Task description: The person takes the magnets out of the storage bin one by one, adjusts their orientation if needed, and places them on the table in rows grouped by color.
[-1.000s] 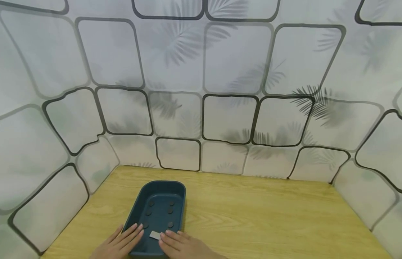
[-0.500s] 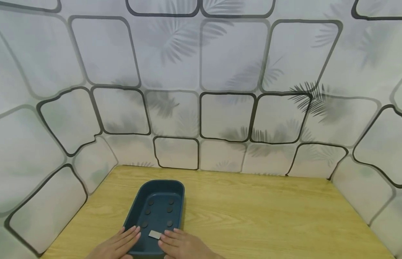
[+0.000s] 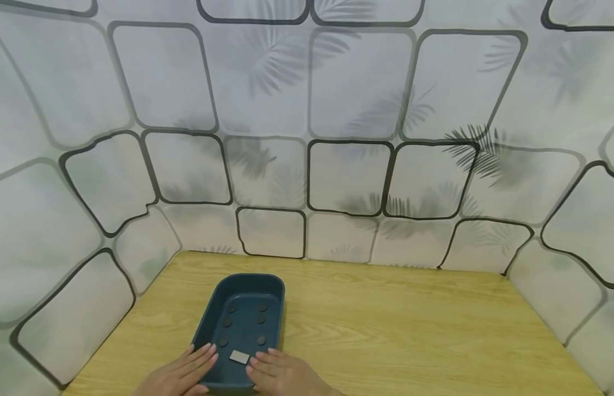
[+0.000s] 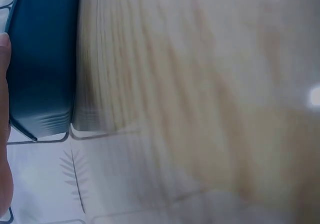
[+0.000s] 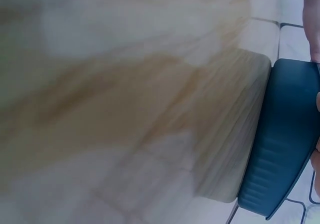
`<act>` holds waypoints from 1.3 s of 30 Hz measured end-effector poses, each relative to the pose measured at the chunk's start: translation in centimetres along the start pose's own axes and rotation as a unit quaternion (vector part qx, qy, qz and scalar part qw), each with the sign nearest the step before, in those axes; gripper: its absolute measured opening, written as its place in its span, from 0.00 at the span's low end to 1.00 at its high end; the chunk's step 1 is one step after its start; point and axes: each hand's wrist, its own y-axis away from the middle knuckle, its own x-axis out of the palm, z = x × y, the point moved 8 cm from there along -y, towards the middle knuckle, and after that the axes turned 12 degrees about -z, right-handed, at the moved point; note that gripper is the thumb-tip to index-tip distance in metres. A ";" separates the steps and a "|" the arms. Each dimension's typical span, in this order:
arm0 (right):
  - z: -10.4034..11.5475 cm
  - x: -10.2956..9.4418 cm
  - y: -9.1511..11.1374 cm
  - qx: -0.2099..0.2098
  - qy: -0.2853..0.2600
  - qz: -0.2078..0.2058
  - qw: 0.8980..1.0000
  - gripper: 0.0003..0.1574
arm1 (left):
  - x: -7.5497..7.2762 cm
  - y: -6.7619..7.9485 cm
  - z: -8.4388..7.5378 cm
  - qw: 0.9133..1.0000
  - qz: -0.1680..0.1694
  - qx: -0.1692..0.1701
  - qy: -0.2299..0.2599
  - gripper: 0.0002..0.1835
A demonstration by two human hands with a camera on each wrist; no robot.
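A dark blue oblong tray (image 3: 247, 327) with rounded corners stands on the wooden table. Several dark round discs (image 3: 261, 340) sit in two rows on its floor. A small pale rectangular piece (image 3: 239, 357) lies in the near part of the tray. My left hand (image 3: 177, 375) rests over the near left rim, fingers straight and side by side. Over the near right rim lies my right hand (image 3: 286, 375), its straight fingertips right beside the pale piece. Both wrist views show the tray's outer side wall (image 4: 42, 59), with part of each hand at the rim.
The light wood-grain table (image 3: 396, 330) extends to the right of the tray and behind it. Pale patterned wall covering (image 3: 351, 176) with dark outlined squares and leaf prints encloses the table at the back and both sides.
My left fingers have drawn back slightly over the left rim. The right fingertips, earlier overlapping the pale piece's end, now lie just beside it. The tray stays in place.
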 end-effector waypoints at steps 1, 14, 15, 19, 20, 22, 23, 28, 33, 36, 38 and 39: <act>0.0 -0.1 0.1 -0.003 0.000 -0.002 1.000 0.24 | 0.0 -0.1 0.0 1.000 0.002 -0.003 0.003 0.29; -1.1 -1.4 2.0 -0.014 -0.010 -0.036 0.999 0.26 | 0.9 -1.8 -0.6 0.998 0.002 -0.025 0.049 0.28; -1.2 -1.5 2.1 -0.014 -0.011 -0.036 0.999 0.27 | 1.0 -1.9 -0.7 0.998 0.002 -0.026 0.053 0.28; -1.5 -1.9 2.5 -0.016 -0.014 -0.040 0.999 0.28 | 1.2 -2.5 -1.0 0.997 -0.001 -0.033 0.068 0.25; -1.6 -2.0 2.5 -0.017 -0.015 -0.041 0.999 0.28 | 1.3 -2.7 -1.1 0.997 -0.001 -0.034 0.068 0.24; -1.7 -2.1 2.8 -0.019 -0.016 -0.036 0.999 0.27 | 1.3 -3.1 -1.3 0.997 -0.003 -0.033 0.071 0.22; -1.8 -2.2 2.8 -0.019 -0.018 -0.032 0.999 0.27 | 1.3 -3.3 -1.4 0.997 -0.003 -0.032 0.071 0.21; -2.2 -2.7 3.4 -0.009 -0.036 -0.007 0.999 0.24 | 1.5 -4.0 -1.9 0.997 -0.005 -0.022 0.077 0.22; -2.9 -3.3 4.1 0.027 -0.069 0.018 0.997 0.24 | 2.1 -4.7 -2.5 0.997 0.002 -0.015 0.081 0.22; -3.3 -3.8 4.5 0.047 -0.093 0.028 0.994 0.25 | 2.6 -5.1 -2.9 0.996 0.011 -0.008 0.086 0.21; -3.5 -4.2 4.8 0.060 -0.112 0.027 0.992 0.26 | 2.8 -5.4 -3.3 0.996 0.017 -0.003 0.093 0.21; -3.5 -4.5 4.9 0.062 -0.116 0.024 0.991 0.26 | 3.0 -5.6 -3.4 0.996 0.020 0.000 0.092 0.21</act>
